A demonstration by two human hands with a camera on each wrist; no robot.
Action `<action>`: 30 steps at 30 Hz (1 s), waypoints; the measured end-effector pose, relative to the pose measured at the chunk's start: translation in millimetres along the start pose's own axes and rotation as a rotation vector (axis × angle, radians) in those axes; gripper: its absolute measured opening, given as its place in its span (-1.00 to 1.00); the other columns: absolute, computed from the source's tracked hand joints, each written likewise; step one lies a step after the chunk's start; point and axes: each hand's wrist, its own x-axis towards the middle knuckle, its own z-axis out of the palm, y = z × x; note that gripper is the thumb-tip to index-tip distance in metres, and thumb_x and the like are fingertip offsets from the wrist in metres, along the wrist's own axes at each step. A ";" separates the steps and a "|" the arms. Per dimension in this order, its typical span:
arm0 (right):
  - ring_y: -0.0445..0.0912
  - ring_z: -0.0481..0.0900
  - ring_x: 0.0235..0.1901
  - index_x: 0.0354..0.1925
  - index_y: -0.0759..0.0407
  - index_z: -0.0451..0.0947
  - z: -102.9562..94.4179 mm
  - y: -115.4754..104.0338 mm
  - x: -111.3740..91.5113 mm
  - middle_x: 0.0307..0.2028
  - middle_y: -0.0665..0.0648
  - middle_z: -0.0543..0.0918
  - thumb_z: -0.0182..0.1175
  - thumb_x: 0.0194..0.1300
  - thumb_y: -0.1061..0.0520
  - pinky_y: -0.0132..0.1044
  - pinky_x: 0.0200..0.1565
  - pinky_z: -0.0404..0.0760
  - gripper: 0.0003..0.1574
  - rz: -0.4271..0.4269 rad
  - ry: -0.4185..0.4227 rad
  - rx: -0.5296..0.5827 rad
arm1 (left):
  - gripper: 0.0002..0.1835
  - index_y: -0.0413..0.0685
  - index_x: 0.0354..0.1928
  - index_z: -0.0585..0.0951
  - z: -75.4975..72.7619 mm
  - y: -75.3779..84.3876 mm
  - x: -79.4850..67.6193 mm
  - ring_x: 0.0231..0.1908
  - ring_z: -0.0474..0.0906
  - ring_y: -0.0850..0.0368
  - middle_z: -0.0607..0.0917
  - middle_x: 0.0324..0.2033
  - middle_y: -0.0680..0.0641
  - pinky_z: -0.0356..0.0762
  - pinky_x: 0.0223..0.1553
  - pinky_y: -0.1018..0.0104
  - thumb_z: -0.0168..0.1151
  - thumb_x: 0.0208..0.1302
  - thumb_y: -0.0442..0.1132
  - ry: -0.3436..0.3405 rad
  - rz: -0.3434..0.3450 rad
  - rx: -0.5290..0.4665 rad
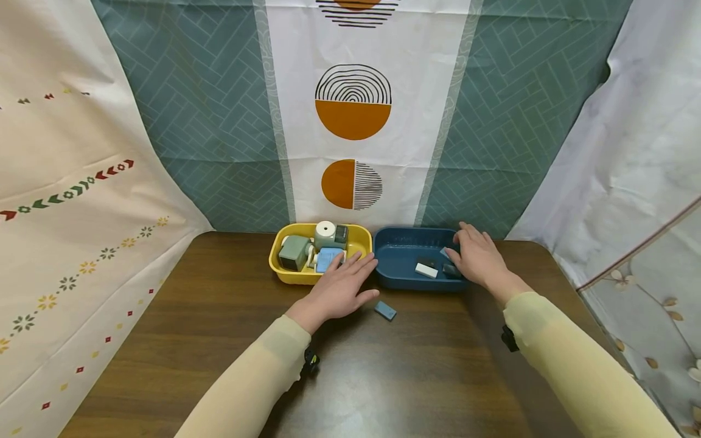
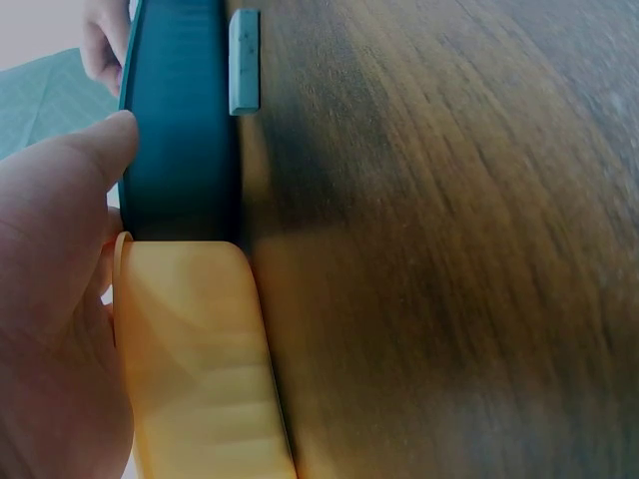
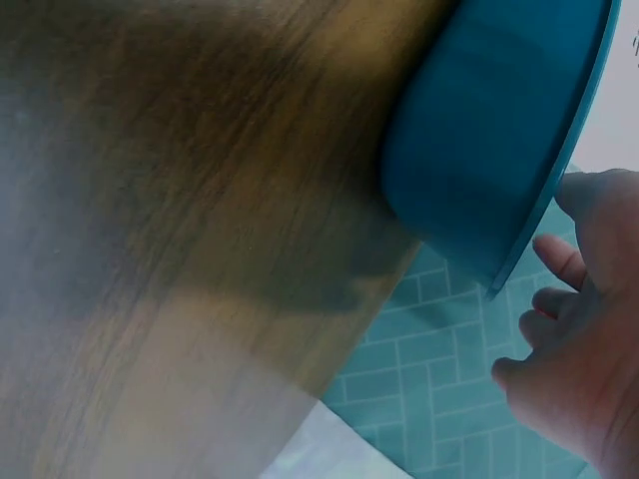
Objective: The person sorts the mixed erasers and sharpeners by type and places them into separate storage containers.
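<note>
My left hand [image 1: 341, 291] is spread over the front right corner of a yellow tray [image 1: 298, 278], fingers straight, holding nothing that I can see. The tray holds a grey-green box-like piece [image 1: 296, 250], a green piece with a white round top [image 1: 325, 231] and a light-blue piece [image 1: 328, 258]. At the right end of a blue tray [image 1: 402, 281], my right hand [image 1: 480, 254] hovers with loose fingers, its thumb over the rim. Inside lie a white block [image 1: 426, 270], a dark block [image 1: 451, 271] and a small blue block [image 1: 444, 252] close to the thumb.
A blue-grey block [image 1: 386, 311] lies on the wooden table [image 1: 416, 371] in front of the trays. Both trays stand side by side at the table's back edge. A patterned cloth [image 1: 219, 109] hangs behind, with pale cloths at either side.
</note>
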 end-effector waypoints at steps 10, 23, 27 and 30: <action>0.37 0.06 0.67 0.23 0.43 0.55 -3.3 -9.6 -17.0 0.66 0.52 0.15 0.19 0.72 -0.01 0.41 0.61 -0.03 -0.51 -0.072 0.047 -0.006 | -0.18 0.09 0.78 0.21 1.5 0.0 0.5 0.74 -0.01 -0.04 0.14 0.75 0.06 -0.29 0.71 -0.18 0.01 0.71 0.33 0.012 -0.002 0.014; 0.32 0.10 0.68 0.21 0.38 0.55 -4.9 -33.8 -35.4 0.65 0.47 0.21 0.26 0.69 0.01 0.37 0.62 0.01 -0.55 -0.166 0.088 -0.020 | -0.18 0.03 0.77 0.22 1.1 0.7 -0.8 0.73 0.02 -0.09 0.14 0.75 0.04 -0.25 0.70 -0.22 0.02 0.72 0.30 0.014 0.009 0.004; 0.31 0.11 0.68 0.24 0.37 0.56 -5.1 -41.4 -41.1 0.65 0.45 0.23 0.27 0.68 0.00 0.36 0.62 0.03 -0.52 -0.186 0.095 -0.024 | -0.18 0.05 0.77 0.21 1.5 0.2 -0.3 0.73 0.02 -0.09 0.15 0.75 0.02 -0.25 0.70 -0.23 0.01 0.72 0.31 0.014 0.010 0.008; 0.30 0.12 0.68 0.26 0.38 0.55 -4.5 -46.1 -45.1 0.66 0.44 0.23 0.29 0.67 -0.01 0.35 0.62 0.04 -0.50 -0.202 0.104 -0.015 | -0.18 0.06 0.78 0.21 1.1 -0.1 0.0 0.73 0.00 -0.07 0.17 0.75 0.01 -0.25 0.70 -0.23 0.01 0.71 0.31 0.012 0.009 0.008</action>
